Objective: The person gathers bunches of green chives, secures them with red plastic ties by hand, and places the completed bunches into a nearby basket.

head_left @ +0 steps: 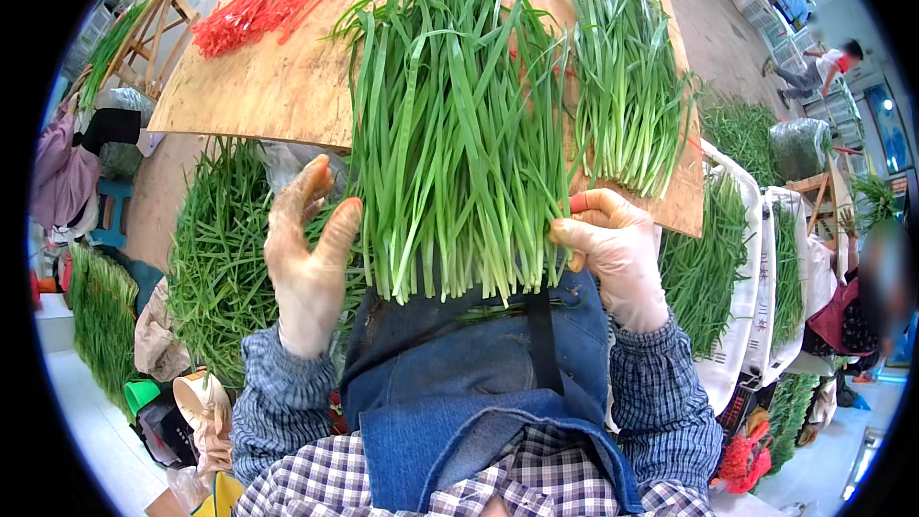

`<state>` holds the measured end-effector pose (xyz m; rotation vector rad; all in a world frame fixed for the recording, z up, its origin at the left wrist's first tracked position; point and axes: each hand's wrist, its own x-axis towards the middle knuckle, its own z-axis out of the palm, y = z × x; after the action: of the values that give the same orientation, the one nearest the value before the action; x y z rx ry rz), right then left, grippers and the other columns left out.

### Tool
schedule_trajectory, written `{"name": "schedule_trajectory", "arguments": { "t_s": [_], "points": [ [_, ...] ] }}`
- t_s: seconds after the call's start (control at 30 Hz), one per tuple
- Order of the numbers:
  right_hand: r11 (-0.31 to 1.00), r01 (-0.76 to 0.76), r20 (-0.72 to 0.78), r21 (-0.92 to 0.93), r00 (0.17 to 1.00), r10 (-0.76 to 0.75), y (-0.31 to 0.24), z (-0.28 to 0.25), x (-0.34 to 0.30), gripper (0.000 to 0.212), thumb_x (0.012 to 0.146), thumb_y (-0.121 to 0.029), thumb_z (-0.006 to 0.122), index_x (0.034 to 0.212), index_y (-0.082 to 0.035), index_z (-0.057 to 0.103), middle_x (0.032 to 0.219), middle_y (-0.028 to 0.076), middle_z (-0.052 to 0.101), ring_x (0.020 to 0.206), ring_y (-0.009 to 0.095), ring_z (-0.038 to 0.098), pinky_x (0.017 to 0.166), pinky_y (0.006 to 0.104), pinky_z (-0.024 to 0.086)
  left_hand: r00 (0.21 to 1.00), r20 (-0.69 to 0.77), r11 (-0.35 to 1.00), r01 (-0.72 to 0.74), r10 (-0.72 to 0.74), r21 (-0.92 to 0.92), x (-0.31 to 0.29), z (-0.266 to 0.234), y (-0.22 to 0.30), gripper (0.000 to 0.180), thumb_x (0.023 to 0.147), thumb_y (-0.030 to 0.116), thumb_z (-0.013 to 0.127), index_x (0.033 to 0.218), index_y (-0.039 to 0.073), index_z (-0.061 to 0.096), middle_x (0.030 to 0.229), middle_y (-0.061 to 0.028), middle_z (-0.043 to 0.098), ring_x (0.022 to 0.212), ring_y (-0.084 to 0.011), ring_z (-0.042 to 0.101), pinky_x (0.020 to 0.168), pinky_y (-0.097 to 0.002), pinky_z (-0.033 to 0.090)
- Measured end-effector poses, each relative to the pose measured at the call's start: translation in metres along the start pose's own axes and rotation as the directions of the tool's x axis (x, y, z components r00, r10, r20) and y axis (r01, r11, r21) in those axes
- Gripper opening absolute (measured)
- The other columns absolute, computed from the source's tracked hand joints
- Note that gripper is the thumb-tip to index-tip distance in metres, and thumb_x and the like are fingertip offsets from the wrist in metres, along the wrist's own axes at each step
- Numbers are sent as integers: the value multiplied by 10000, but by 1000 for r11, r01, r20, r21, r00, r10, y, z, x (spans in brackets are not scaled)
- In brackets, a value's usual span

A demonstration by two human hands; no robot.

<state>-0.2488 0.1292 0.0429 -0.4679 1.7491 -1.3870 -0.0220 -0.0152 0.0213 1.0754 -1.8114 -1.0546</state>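
A wide layer of garlic chives (450,134) lies in front of me, leaves toward the far side, pale cut ends hanging over the table's near edge above my lap. My left hand (308,263), in a thin pale glove, is open beside the left edge of the layer, thumb and fingers apart. At the right edge, my gloved right hand (617,251) pinches the outer stalks near their lower ends between thumb and fingers. A second, smaller bunch of garlic chives (627,77) rests to the right on the wooden tabletop (278,86).
Red ties (258,14) lie at the table's far left. Heaped chives (220,268) stand low on my left; white sacks (732,258) of chives stand on my right. A blue stool (113,211) is farther left. People are at the right, one (814,72) at the far side.
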Motion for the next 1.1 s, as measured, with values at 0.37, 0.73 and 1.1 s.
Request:
{"name": "schedule_trajectory", "arguments": {
  "t_s": [0.37, 0.73, 1.1],
  "points": [
    [890, -168, 144, 424, 983, 117, -14, -3, -4, 85, 801, -74, 602, 812, 8, 581, 645, 24, 543, 413, 25, 409, 340, 158, 258, 569, 482, 466, -823, 666, 326, -3, 93, 72, 307, 601, 158, 671, 856, 13, 580, 831, -88, 512, 772, -259, 520, 727, -397, 403],
    [947, -86, 43, 310, 996, 76, -18, 4, -10, 103, 776, -79, 618, 696, -15, 604, 534, -28, 475, 374, -1, 313, 352, 159, 191, 450, 440, 513, -858, 777, -28, -11, 92, 78, 120, 525, 122, 617, 601, 66, 542, 655, -50, 458, 649, -224, 500, 601, -350, 420],
    [973, -164, 130, 164, 981, 143, 3, -24, -13, 111, 787, -107, 639, 753, -1, 634, 574, -6, 525, 425, 5, 351, 387, 153, 230, 900, -206, 923, -374, 385, 89, -10, -222, 18, 142, 800, 130, 576, 706, 26, 550, 811, -57, 496, 849, -221, 473, 787, -360, 386]
  ]
}}
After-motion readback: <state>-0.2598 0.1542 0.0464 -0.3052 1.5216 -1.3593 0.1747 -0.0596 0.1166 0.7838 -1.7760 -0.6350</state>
